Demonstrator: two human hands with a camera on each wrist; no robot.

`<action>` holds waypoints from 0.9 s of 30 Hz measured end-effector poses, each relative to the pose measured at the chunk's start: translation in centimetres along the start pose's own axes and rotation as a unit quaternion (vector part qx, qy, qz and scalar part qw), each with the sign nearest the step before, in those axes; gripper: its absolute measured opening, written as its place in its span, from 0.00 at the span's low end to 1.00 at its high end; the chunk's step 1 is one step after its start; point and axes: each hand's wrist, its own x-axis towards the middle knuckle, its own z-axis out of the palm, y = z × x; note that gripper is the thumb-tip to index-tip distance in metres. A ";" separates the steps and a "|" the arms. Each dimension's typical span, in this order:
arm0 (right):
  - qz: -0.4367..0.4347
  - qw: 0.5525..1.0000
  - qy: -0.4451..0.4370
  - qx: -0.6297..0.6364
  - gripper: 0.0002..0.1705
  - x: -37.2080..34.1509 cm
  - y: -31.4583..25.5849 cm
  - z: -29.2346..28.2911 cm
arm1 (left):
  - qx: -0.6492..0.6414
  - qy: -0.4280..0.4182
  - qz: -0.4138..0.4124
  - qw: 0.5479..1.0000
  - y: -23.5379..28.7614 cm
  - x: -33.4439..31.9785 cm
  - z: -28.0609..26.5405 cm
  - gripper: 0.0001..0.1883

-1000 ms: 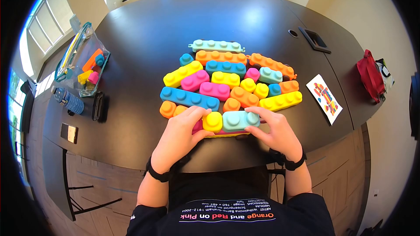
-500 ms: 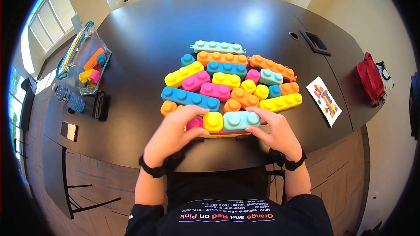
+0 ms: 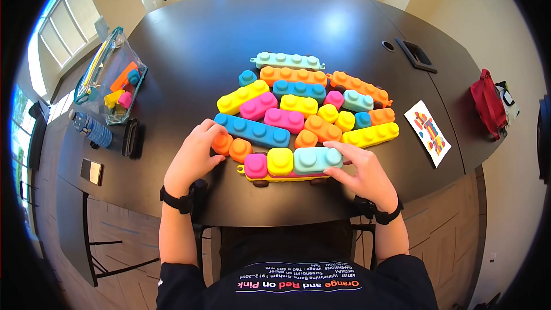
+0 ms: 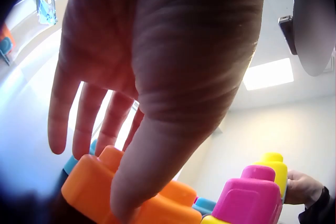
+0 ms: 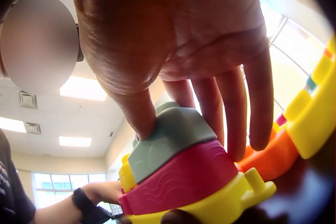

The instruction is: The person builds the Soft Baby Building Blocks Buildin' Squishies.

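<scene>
My right hand (image 3: 368, 173) holds the right end of a pale teal two-stud block (image 3: 313, 161), thumb in front and fingers behind. This block tops a magenta layer (image 5: 181, 174) on a yellow wheeled base (image 5: 215, 203). A yellow block (image 3: 280, 162) and a pink block (image 3: 256, 165) sit in the same top row. To the left, my left hand (image 3: 195, 152) is spread around an orange block (image 3: 222, 144), fingers behind and thumb in front, not visibly gripping. A second orange block (image 3: 240, 150) lies just right of it.
Behind lie several loose blocks, including a long blue one (image 3: 252, 130) and a long yellow one (image 3: 370, 135). Orange (image 3: 361, 89) and pale teal (image 3: 287, 61) wheeled bases stand farther back. A picture card (image 3: 427, 134) lies right; a clear bag (image 3: 112, 80) and water bottle (image 3: 90, 129) stand left.
My left hand has left the yellow block and moved left to the orange block, uncovering the pink block. My right hand stays on the pale teal block.
</scene>
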 end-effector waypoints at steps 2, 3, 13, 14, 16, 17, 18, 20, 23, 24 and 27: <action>0.002 1.000 -0.001 0.001 0.30 0.0 -0.1 -0.1 | 0.035 0.002 0.008 0.999 -0.4 0.2 0.3 0.24; 0.002 1.000 0.000 0.000 0.30 0.0 -0.1 -0.1 | 0.035 0.002 0.009 0.999 -0.6 0.3 0.3 0.24; -0.007 1.000 -0.003 -0.007 0.30 0.4 -0.6 0.3 | -0.052 0.143 0.049 0.987 6.7 0.9 -0.9 0.23; -0.016 1.000 0.001 -0.007 0.30 0.4 -0.7 0.4 | -0.081 0.158 0.107 0.978 8.1 1.2 -0.3 0.24; -0.014 1.000 -0.001 -0.003 0.30 0.5 -0.8 0.5 | -0.137 0.111 0.159 0.972 10.3 1.8 1.1 0.25; -0.012 1.000 0.000 0.000 0.30 0.5 -0.8 0.6 | -0.145 0.090 0.165 0.971 10.9 2.1 1.8 0.26; -0.012 1.000 0.000 -0.001 0.30 0.6 -0.9 0.7 | -0.145 0.091 0.165 0.971 11.1 2.2 2.4 0.26; -0.002 1.000 -0.004 0.004 0.29 0.5 -1.1 0.7 | -0.140 0.073 0.165 0.974 11.2 2.5 3.3 0.26; -0.008 1.000 -0.006 0.002 0.29 0.6 -1.1 0.7 | -0.137 0.061 0.159 0.976 11.3 2.5 4.0 0.27; -0.008 1.000 -0.006 0.003 0.29 0.6 -1.1 0.8 | -0.136 0.067 0.158 0.976 11.3 2.4 4.2 0.28; -0.015 1.000 -0.002 0.006 0.29 0.7 -1.0 0.9 | -0.133 0.072 0.160 0.975 11.2 2.3 4.5 0.29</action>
